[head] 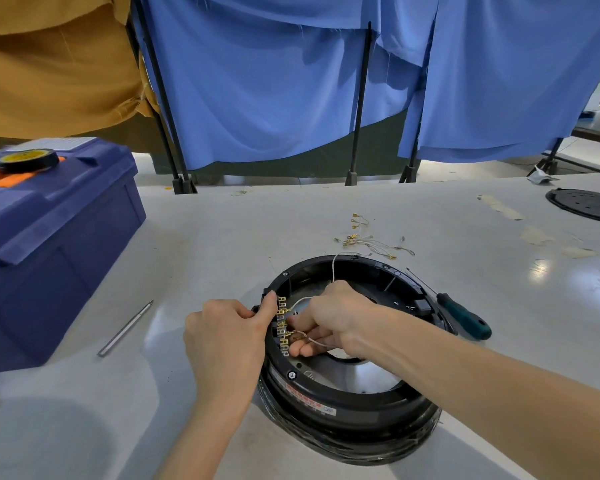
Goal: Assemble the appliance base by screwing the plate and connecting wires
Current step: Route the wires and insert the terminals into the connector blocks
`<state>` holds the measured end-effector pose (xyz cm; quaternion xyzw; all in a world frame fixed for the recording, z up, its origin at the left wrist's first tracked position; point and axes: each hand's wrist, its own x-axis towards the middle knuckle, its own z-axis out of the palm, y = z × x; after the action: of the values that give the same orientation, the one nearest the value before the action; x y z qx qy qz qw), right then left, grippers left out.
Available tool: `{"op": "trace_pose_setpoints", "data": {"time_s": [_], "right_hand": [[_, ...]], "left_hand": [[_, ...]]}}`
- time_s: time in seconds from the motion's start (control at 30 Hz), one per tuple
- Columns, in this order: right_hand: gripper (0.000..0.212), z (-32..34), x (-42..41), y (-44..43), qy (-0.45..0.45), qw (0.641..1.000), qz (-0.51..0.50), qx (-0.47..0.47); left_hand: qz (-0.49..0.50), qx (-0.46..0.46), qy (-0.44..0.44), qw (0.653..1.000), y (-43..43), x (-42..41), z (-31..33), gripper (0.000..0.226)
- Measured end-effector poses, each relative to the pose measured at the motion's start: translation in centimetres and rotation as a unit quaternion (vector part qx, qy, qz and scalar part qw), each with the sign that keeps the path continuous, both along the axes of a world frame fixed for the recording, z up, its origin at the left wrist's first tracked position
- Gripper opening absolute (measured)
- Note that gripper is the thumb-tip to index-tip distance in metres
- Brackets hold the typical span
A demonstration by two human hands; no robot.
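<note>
1. While our left hand [229,336] grips the rim of the base [343,410], near the tabletop's [222,237] front edge, we hold it steady.
2. Right hand [333,317] pinches a white wire [317,341]; we'd push it straight onto its brass terminal [282,323].

Table [222,237]: appliance base [347,410], screwdriver [465,317], toolbox [49,244], metal rod [125,329], loose wires [368,239].

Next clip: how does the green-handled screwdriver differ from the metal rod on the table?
The screwdriver has a thick green-and-black handle and a thin dark shaft; the rod is bare silver metal with no handle. The screwdriver lies right of the base, close beside its rim; the rod lies left of it, well apart, toward the blue toolbox. Both are slender, lie flat on the table and are untouched.
</note>
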<state>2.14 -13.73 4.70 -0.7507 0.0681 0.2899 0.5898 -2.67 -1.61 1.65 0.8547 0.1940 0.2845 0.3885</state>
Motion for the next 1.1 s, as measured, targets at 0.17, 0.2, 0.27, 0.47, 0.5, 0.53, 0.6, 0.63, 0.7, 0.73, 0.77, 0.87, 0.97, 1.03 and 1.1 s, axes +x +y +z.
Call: {"op": "trace_pose_setpoints", "data": {"time_s": [0.17, 0.2, 0.27, 0.47, 0.5, 0.53, 0.6, 0.63, 0.7, 0.73, 0.77, 0.87, 0.97, 1.03, 1.1], "right_hand": [[0.018, -0.3, 0.1, 0.9, -0.012, 0.999, -0.03, -0.021], [0.018, -0.3, 0.0, 1.1, -0.019, 0.999, -0.037, -0.028], [0.017, -0.3, -0.2, 1.5, -0.032, 0.998, -0.048, -0.04], [0.016, -0.1, -0.1, 1.1, -0.036, 0.998, -0.02, -0.041], [0.017, 0.0, 0.0, 0.8, -0.029, 0.999, 0.002, -0.041], [0.016, 0.2, 0.1, 0.4, -0.018, 0.999, 0.029, -0.036], [0.008, 0.8, 0.2, -0.4, 0.003, 0.996, 0.089, -0.025], [0.008, 1.1, 0.2, -0.8, 0.004, 0.993, 0.114, -0.028], [0.022, 1.3, 0.5, -1.7, -0.011, 0.988, 0.145, -0.054], [0.027, 1.4, 0.6, -2.0, -0.017, 0.986, 0.153, -0.063], [0.03, 1.4, 0.6, -2.2, -0.017, 0.985, 0.16, -0.064], [0.033, 1.4, 0.6, -2.2, 0.018, 0.981, 0.184, -0.051], [0.022, 1.1, 0.6, -1.8, 0.058, 0.98, 0.187, -0.025], [0.014, 1.0, 0.6, -1.7, 0.076, 0.982, 0.172, -0.011], [0.013, 0.8, 0.5, -1.7, 0.083, 0.985, 0.148, 0.003]], "left_hand": [[0.007, 0.01, 0.011, 1.0, -0.1, 0.2, -0.1, 0.059], [0.01, 0.011, 0.014, 1.0, -0.1, 0.2, -0.1, 0.058], [0.014, 0.011, 0.02, 1.0, 0.0, 0.3, -0.1, 0.057], [0.011, 0.014, 0.014, 1.0, 0.0, 0.4, -0.1, 0.056], [0.005, 0.016, 0.012, 1.0, 0.1, 0.4, 0.0, 0.057], [-0.001, 0.017, 0.012, 1.0, 0.2, 0.3, 0.0, 0.058], [-0.012, 0.016, 0.015, 1.0, 0.5, 0.2, 0.1, 0.061], [-0.017, 0.014, 0.017, 1.0, 0.6, 0.1, 0.2, 0.061], [-0.029, 0.003, 0.021, 0.999, 0.9, 0.0, 0.4, 0.056], [-0.036, -0.002, 0.025, 0.999, 1.0, 0.0, 0.4, 0.053], [-0.042, -0.005, 0.031, 0.999, 1.2, -0.1, 0.5, 0.049], [-0.068, -0.016, 0.049, 0.996, 1.7, -0.3, 1.0, 0.042], [-0.09, -0.017, 0.066, 0.994, 2.0, -0.7, 1.5, 0.039], [-0.095, -0.015, 0.071, 0.993, 2.0, -0.9, 1.8, 0.036], [-0.094, -0.023, 0.071, 0.993, 2.0, -1.0, 2.0, 0.035]]}}
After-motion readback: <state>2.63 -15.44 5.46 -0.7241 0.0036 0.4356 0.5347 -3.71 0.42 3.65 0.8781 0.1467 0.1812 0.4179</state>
